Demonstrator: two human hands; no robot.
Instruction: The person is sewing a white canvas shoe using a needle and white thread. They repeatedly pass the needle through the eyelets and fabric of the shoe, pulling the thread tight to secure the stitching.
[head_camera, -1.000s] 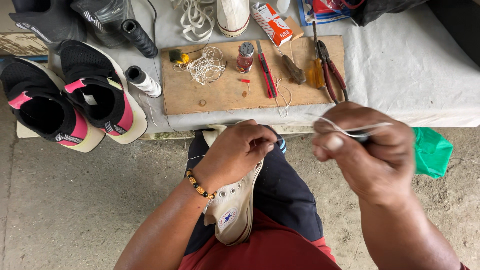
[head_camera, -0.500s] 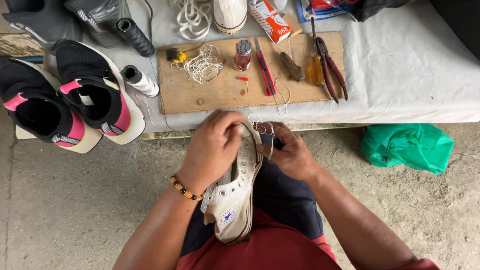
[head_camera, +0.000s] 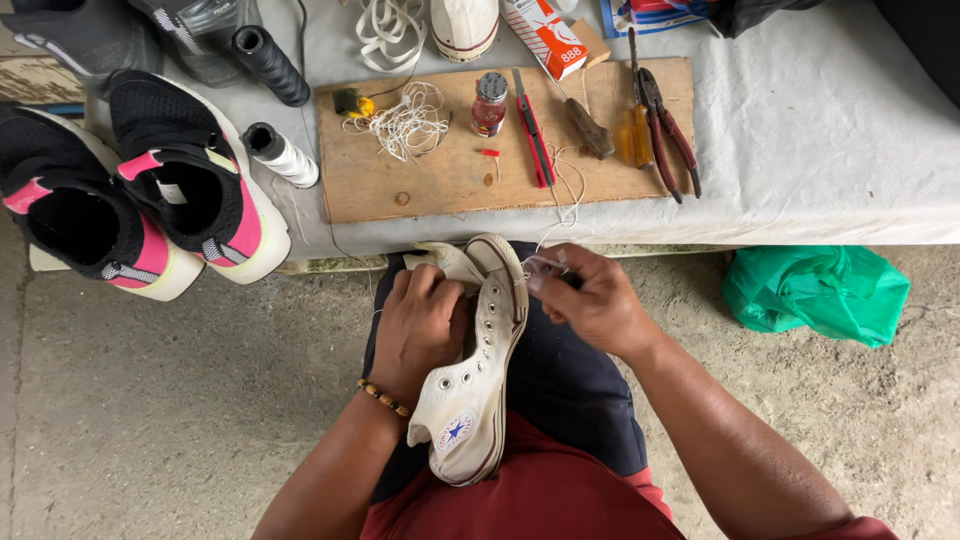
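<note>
Left hand (head_camera: 420, 325) is curled inside the white high-top sneaker (head_camera: 470, 400), fingers wrapped round its canvas side, steadying it on the lap. Right hand (head_camera: 590, 300) sits tight against the shoe's toe end, fingertips (head_camera: 545, 270) pinched shut on something thin; a pale thread (head_camera: 565, 205) runs up from there toward the wooden board (head_camera: 450, 175), though what exactly is pinched I cannot tell. On the table beyond, a red-and-white rectangular box (head_camera: 545, 35) lies slanted at the board's top edge. A small red-labelled bottle (head_camera: 488, 103) stands on the board. A green plastic bag (head_camera: 815, 292) lies crumpled on the ground, right of the lap.
</note>
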